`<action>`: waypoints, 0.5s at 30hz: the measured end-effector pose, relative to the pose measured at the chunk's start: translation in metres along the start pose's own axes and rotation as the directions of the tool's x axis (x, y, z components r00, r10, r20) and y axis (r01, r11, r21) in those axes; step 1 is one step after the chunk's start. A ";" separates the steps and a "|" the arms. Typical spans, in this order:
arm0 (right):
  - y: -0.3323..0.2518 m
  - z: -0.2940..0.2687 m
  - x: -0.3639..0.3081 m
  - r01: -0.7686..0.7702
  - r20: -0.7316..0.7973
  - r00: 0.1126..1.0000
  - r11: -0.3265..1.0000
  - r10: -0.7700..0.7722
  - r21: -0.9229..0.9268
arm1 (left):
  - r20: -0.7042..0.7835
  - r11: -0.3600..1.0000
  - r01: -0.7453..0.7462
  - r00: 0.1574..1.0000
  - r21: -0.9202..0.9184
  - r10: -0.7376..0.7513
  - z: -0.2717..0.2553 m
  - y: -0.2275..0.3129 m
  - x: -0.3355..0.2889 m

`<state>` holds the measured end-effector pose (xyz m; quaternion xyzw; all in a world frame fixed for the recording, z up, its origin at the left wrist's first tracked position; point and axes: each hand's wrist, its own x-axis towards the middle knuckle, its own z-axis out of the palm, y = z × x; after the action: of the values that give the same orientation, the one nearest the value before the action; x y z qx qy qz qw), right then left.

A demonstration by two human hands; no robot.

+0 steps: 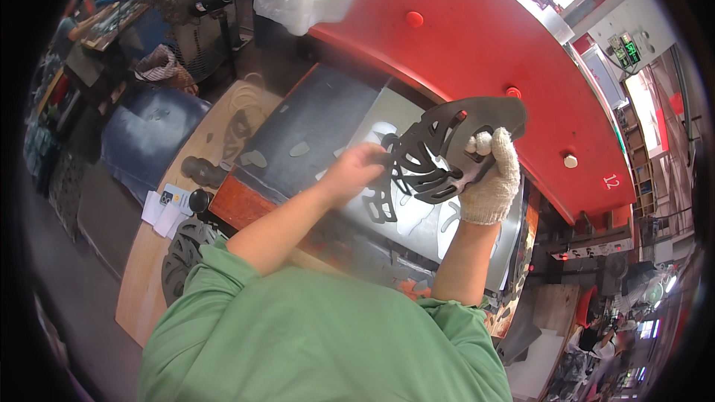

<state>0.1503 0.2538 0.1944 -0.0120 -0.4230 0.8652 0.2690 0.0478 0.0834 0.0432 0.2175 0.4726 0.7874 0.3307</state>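
My right hand, in a whitish knit glove, grips a dark grey sheet piece with many slots and curved cut-outs. It is held tilted above the work surface. My bare left hand has its fingertips closed at the left edge of that piece, by its thin slotted end. Under both hands lies a pale, shiny board with white cut-out shapes. A dark slotted strip hangs or lies below my left fingertips; I cannot tell if it joins the held piece.
A red press machine spans the far side. Left of the board is a dark panel with small scraps. A wooden table at left holds slotted pieces, papers and a phone box. A blue seat stands beyond; another person is at far left.
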 end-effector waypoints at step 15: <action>-0.004 -0.014 -0.002 0.058 -0.039 0.998 0.993 -0.054 0.106 | -0.010 0.965 0.179 0.983 -0.192 -0.185 0.002 0.005 -0.020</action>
<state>0.1576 0.2647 0.1880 -0.0013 -0.3714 0.8783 0.3010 0.0611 0.0686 0.0484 0.1296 0.4179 0.7981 0.4141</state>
